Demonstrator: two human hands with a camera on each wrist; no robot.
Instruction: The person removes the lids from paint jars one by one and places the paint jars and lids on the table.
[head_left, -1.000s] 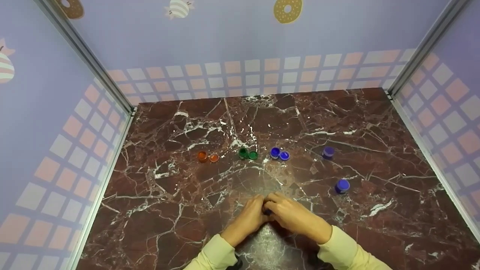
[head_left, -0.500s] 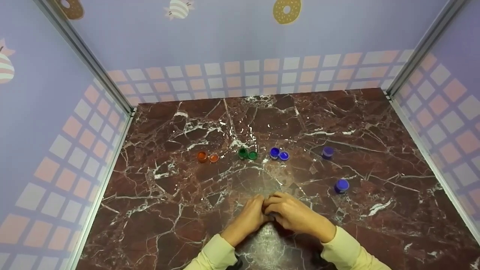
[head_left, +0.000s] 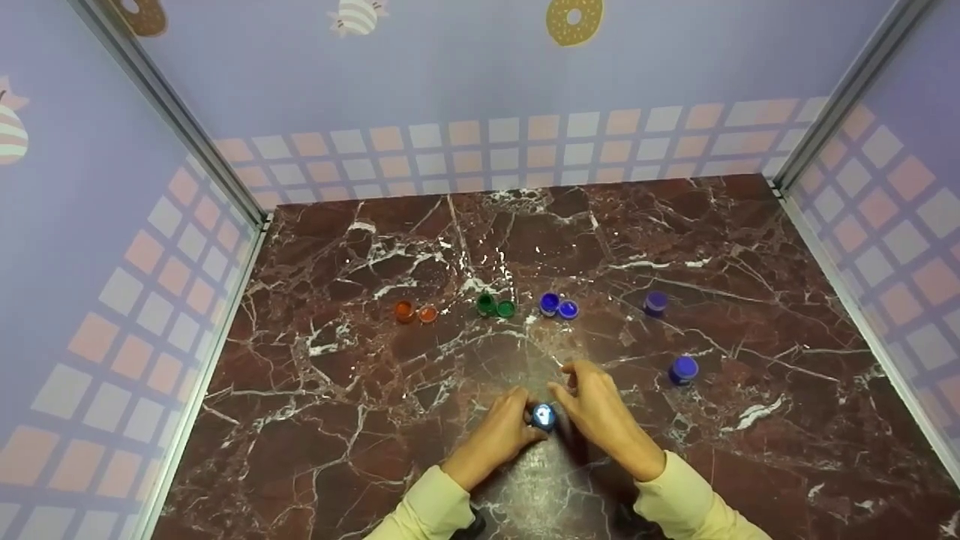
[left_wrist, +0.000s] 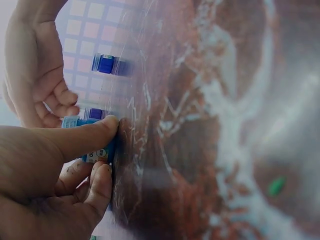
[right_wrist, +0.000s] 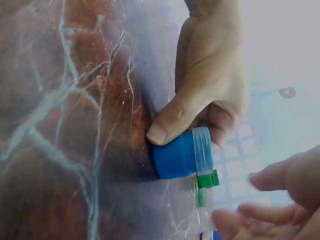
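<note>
My left hand (head_left: pixel 499 427) grips a small blue paint pot (right_wrist: pixel 175 161) between thumb and fingers, low over the front middle of the table. The pot stands upright, its clear ribbed lid (right_wrist: pixel 202 150) on top; in the head view its top (head_left: pixel 544 416) shines brightly. Part of its label shows between thumb and fingers in the left wrist view. Just right of the pot, apart from it, my right hand (head_left: pixel 600 412) holds nothing, fingers loosely bent. In the right wrist view its fingers (right_wrist: pixel 270 212) face the lid across a gap.
Across the table's middle stand an orange pot (head_left: pixel 405 312), a green pot (head_left: pixel 487 304) and a deep blue pot (head_left: pixel 550 304), each uncovered with its lid beside it. To the right are a closed purple pot (head_left: pixel 655 304) and a closed violet-blue pot (head_left: pixel 684 370). Patterned panels enclose the table.
My right hand has come off the pot and moved to the right, its fingers loosening, so the pot's top now shows. The left hand stays in place with its grip.
</note>
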